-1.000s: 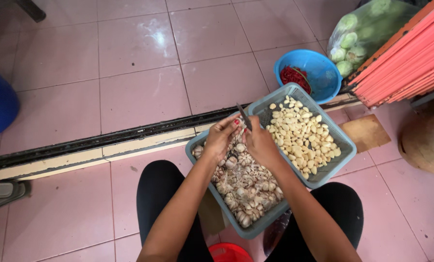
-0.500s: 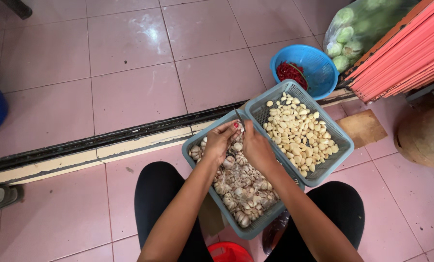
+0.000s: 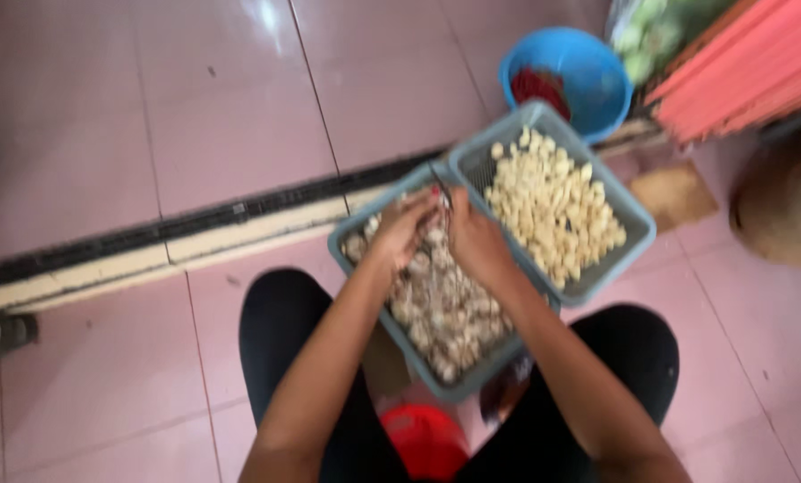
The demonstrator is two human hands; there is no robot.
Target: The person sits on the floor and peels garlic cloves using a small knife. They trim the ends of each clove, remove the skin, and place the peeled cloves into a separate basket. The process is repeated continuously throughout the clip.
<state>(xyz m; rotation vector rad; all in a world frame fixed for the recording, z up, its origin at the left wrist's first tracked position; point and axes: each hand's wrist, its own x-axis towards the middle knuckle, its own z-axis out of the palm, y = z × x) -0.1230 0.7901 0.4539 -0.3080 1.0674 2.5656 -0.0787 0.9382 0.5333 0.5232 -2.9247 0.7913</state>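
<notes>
Head view, blurred. Item one: left hand [image 3: 403, 230], fingers curled in over the far end of the near basket; whatever it pinches is too smeared to name. Item two: right hand [image 3: 474, 240], just beside the left and nearly touching it, closed around a thin dark blade [image 3: 442, 185] that sticks up between the two hands (probably a small knife). Item three: near grey-blue basket [image 3: 436, 386], resting between the person's knees, filled with unpeeled garlic [image 3: 445, 309], papery and brownish. Item four: second grey-blue basket [image 3: 635, 215], touching the first on its far right side, holding peeled cloves [image 3: 553, 210], pale yellow. Item five: blue bowl [image 3: 588, 76], farther right, with red chillies [image 3: 535, 87] inside. Item six: red container [image 3: 426, 438], near, below the first basket. Item seven: pink tiled floor [image 3: 195, 107], crossed by a dark door track [image 3: 195, 219].
</notes>
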